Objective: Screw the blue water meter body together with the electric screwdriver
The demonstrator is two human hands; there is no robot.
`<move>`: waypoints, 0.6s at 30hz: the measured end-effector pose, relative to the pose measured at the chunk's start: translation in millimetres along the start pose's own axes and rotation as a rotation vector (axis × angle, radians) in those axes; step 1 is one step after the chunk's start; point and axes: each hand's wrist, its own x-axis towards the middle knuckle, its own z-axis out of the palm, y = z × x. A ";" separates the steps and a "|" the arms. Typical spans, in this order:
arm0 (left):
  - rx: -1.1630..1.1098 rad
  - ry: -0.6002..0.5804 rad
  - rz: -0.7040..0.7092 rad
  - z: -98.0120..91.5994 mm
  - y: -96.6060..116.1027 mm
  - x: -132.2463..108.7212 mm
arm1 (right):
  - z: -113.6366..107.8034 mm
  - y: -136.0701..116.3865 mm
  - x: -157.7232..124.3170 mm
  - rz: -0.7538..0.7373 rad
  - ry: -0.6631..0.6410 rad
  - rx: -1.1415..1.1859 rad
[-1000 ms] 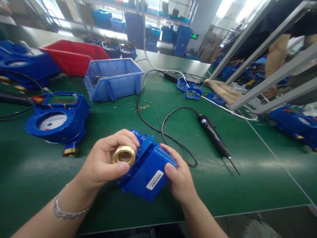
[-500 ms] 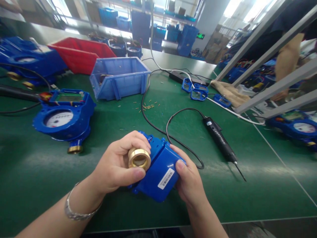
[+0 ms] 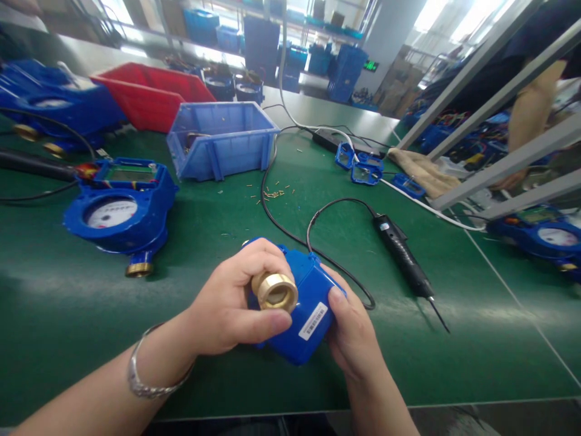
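Between my two hands is a blue water meter [image 3: 295,345] with a white barcode label on its smooth housing and a brass threaded pipe end facing me. My left hand [image 3: 236,297] wraps round the meter beside the brass end, thumb along its lower edge. On the other side, my right hand [image 3: 351,327] grips the housing's edge, thumb on top and fingers underneath. The meter's dial is hidden from me. To the right, a black electric screwdriver [image 3: 403,257] lies on the green table. Another water meter [image 3: 120,209] rests at the left, its dial and circuit board showing.
Small brass screws [image 3: 275,194] lie scattered in front of a light-blue bin [image 3: 227,145]. A red bin [image 3: 149,100] stands behind it. Blue frames [image 3: 365,172] and cables lie farther back. Grey metal bars [image 3: 521,145] slant across the right, with a person's arm [image 3: 533,115] behind them.
Both hands have shifted slightly right with the water meter. It has turned a little, and the brass end now sits farther right and shows more of its side.
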 end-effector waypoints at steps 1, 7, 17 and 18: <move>0.008 -0.008 -0.007 1.6 0.2 0.5 | -2.6 -4.3 -0.4 0.005 -0.033 -0.044; 0.166 -0.091 0.132 26.2 -1.6 -2.7 | -16.8 -32.3 0.3 -0.041 -0.180 -0.470; 0.287 0.480 0.351 45.7 -16.6 -64.4 | -44.6 -2.9 -13.2 0.098 -0.091 -0.094; 0.330 0.447 0.290 44.5 -27.3 -74.5 | -44.8 -1.5 -15.7 0.087 -0.093 -0.072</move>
